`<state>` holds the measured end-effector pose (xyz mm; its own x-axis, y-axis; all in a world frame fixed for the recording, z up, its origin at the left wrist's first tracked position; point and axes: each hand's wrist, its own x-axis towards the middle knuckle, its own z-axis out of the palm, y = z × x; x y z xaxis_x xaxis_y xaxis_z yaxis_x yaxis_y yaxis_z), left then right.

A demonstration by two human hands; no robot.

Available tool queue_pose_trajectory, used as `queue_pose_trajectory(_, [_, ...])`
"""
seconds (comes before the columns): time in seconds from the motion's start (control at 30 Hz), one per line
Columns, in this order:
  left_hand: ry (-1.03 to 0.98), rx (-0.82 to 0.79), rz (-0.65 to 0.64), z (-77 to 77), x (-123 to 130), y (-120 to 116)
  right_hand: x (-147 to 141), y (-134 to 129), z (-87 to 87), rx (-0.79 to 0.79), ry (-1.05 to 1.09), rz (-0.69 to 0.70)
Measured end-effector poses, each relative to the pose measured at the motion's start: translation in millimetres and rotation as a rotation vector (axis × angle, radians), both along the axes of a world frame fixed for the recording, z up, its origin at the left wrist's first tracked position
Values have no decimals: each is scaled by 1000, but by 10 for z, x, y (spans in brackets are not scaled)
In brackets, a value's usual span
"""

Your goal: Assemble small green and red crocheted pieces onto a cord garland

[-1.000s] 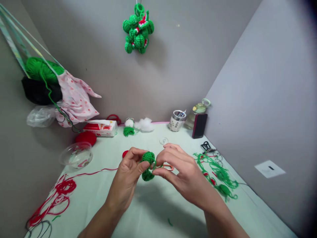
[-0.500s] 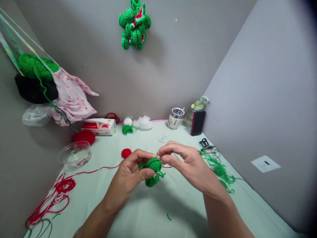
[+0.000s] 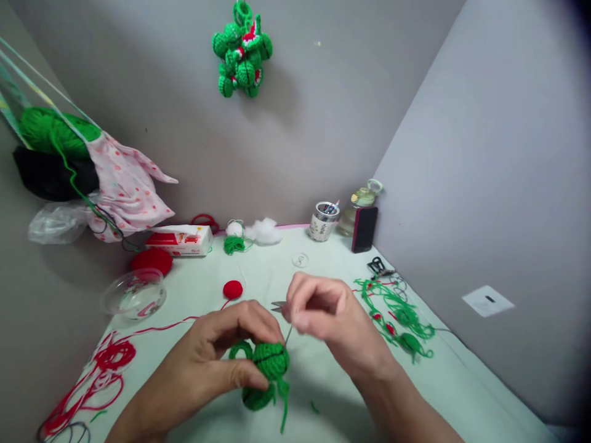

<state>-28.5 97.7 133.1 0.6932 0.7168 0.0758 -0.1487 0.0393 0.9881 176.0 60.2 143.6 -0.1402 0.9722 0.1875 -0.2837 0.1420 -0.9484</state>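
My left hand point(image 3: 221, 354) is closed around a green crocheted piece point(image 3: 270, 361) made of rounded lobes with dark lines, a small ring at its left and loose yarn ends hanging below. Above its right side, my right hand point(image 3: 318, 311) pinches a thin needle point(image 3: 289, 335), whose lower end meets the top lobe; whether it has entered the stitches I cannot tell. Scissors point(image 3: 278, 306) show only their blade tips behind my right fingers. A red crocheted disc point(image 3: 233, 290) lies beyond my left hand, with red yarn running left from it.
Red and white yarn point(image 3: 113, 357) lies at the left, near a clear plastic bowl point(image 3: 133, 294). Green yarn scraps point(image 3: 401, 311) spread at the right by black clips point(image 3: 378, 267). A phone point(image 3: 364, 229), a pen tin point(image 3: 323, 223) and white stuffing point(image 3: 264, 231) stand at the back.
Both hands and the green piece have come lower and nearer, the piece slightly to the left. The needle now shows between the right fingertips and the piece, and the scissor tips are more exposed.
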Motion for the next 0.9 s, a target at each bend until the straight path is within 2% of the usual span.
queue_pose_trajectory(0.1, [2, 12, 58, -35, 23, 33, -2, 65, -27, -79, 68, -12])
queue_pose_trajectory(0.23, [-9, 6, 59, -104, 89, 76, 14, 89, -52, -85, -52, 28])
queue_pose_trajectory(0.33, [-44, -12, 48, -136, 134, 85, 35, 125, -87, -46, -94, -76])
queue_pose_trajectory(0.4, [-48, -18, 47, -148, 155, 82, 58, 169, -108, -20, -52, -197])
queue_pose_trajectory(0.47, [-24, -27, 50, -159, 169, 78, 79, 203, -114, -38, 15, -237])
queue_pose_trajectory(0.5, [-11, -34, 45, -166, 176, 78, 86, 210, -110, -68, 45, -197])
queue_pose_trajectory(0.6, [10, -59, 17, -206, 206, 81, 98, 202, -80, -195, 101, 53])
queue_pose_trajectory(0.67, [-10, -86, -16, -249, 241, 82, 109, 202, -67, -252, 165, 139])
queue_pose_trajectory(0.9, [-87, -137, -48, -372, 359, 78, 178, 332, -154, -334, 378, 75])
